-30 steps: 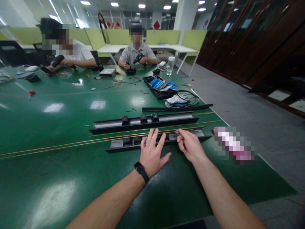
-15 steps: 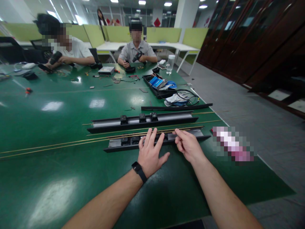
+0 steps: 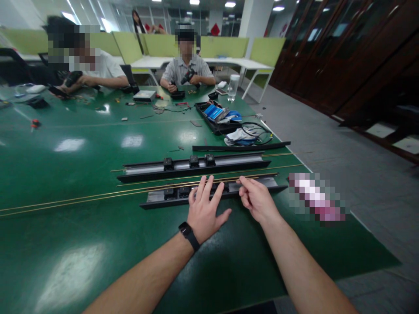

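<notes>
Rods (image 3: 139,191): probably light, springy, slick; best pinched near ends. Right grip (image 3: 257,198) pinching rods; left grip (image 3: 204,209) spread loosely across, contact unclear.

The left hand (image 3: 203,213) is spreading over the rods (image 3: 157,188) and near rail (image 3: 163,203); the right hand (image 3: 257,198) is pinching the rods; at twelve o'clock from the left hand, the far rail (image 3: 229,165) is lying; beyond, also at twelve, a co-worker (image 3: 180,67) is holding a drill (image 3: 188,76).
</notes>
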### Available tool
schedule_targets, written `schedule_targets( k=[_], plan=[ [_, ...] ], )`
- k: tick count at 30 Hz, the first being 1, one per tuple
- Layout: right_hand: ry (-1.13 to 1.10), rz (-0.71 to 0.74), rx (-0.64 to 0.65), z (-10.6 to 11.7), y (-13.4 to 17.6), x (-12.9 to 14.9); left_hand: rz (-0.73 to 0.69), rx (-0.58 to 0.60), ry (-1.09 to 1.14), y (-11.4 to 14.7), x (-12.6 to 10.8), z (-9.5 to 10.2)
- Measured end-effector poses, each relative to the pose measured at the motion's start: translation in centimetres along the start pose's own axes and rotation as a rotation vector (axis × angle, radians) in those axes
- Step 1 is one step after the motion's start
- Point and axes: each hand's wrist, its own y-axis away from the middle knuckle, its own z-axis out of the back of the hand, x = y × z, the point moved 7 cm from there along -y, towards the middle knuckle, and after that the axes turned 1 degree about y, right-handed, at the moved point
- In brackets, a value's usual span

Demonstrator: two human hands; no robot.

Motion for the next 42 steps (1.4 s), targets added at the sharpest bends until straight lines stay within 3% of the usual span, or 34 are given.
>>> schedule_targets(
  k=[42],
  plan=[
    [0.117, -0.058, -0.053, -0.01, 0.28, 0.15, -0.008, 0.012, 0.018, 0.14, -0.01, -0.17]
  ],
)
